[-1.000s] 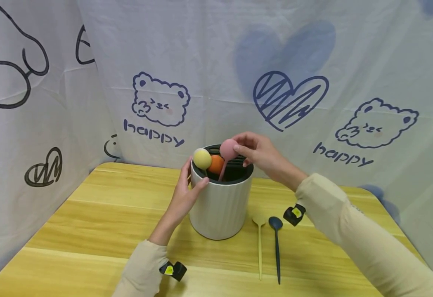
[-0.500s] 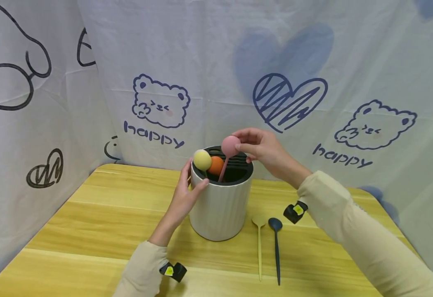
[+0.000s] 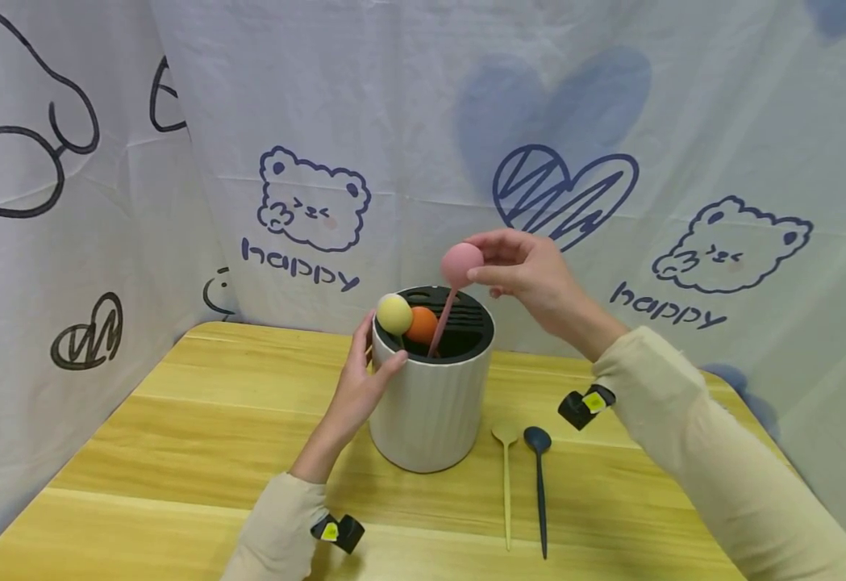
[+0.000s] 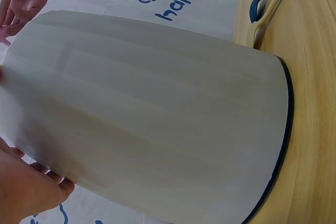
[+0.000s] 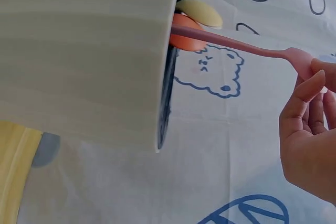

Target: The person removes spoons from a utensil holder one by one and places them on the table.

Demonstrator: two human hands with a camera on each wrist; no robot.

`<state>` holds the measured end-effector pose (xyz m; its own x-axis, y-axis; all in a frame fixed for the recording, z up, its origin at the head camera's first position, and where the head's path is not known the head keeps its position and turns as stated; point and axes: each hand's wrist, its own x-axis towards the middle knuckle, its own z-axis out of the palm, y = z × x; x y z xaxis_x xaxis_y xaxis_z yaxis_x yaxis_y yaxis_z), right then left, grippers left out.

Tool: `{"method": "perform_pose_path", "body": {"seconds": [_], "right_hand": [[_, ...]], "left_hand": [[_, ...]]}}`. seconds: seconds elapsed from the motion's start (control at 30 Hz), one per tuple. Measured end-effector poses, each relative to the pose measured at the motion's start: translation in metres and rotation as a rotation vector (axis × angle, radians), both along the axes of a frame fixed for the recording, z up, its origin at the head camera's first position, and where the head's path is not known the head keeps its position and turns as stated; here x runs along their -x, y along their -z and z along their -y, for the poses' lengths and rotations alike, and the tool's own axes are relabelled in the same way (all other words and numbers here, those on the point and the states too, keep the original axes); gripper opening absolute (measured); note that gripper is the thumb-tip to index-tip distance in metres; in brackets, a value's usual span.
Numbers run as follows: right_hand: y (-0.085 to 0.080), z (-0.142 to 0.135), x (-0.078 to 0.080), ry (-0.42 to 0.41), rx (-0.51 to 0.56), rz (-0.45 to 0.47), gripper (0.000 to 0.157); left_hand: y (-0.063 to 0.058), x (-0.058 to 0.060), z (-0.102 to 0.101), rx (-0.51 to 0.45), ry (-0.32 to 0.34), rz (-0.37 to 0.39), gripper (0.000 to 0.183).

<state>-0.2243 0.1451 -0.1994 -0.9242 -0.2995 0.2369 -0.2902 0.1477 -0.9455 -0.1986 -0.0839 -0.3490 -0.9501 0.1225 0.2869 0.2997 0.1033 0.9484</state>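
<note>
On the left side of the pale ribbed container (image 3: 426, 420), the left hand (image 3: 357, 383) grips the wall, with its thumb over the near rim and the other fingers bent along the outer side. Next to this thumb, a yellow spoon head (image 3: 394, 313) and an orange spoon head (image 3: 423, 324) show above the left part of the opening; I cannot tell if they touch. A little more to the right stands the pink spoon (image 3: 460, 268), its head well above the rim and its lower end inside the container, where it is hidden. Its long axis is steep and leans, so that the head is to the right and the handle goes down to the left. The right hand (image 3: 531, 270) is the nearer one: its fingers are pinched together on the pink head from the right. So, from these fingers the handle runs down-left toward the opening, and this slanted line seems to be the relation that matters most. Farther right, on the tabletop (image 3: 611, 516), a yellow spoon (image 3: 507, 488) and a dark blue spoon (image 3: 541, 484) lie side by side, handles toward the person.
</note>
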Motion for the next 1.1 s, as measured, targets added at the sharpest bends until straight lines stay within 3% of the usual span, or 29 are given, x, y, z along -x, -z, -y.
{"method": "perform_pose_path", "body": {"seconds": [0.5, 1.1], "right_hand": [[-0.017, -0.009, -0.008, -0.028, 0.129, -0.031, 0.029], [-0.037, -0.023, -0.018, -0.047, 0.281, -0.131, 0.028]], "left_hand": [[0.002, 0.002, 0.000, -0.005, -0.003, -0.020, 0.084], [0.002, 0.001, 0.000, 0.003, -0.003, -0.014, 0.083]]}}
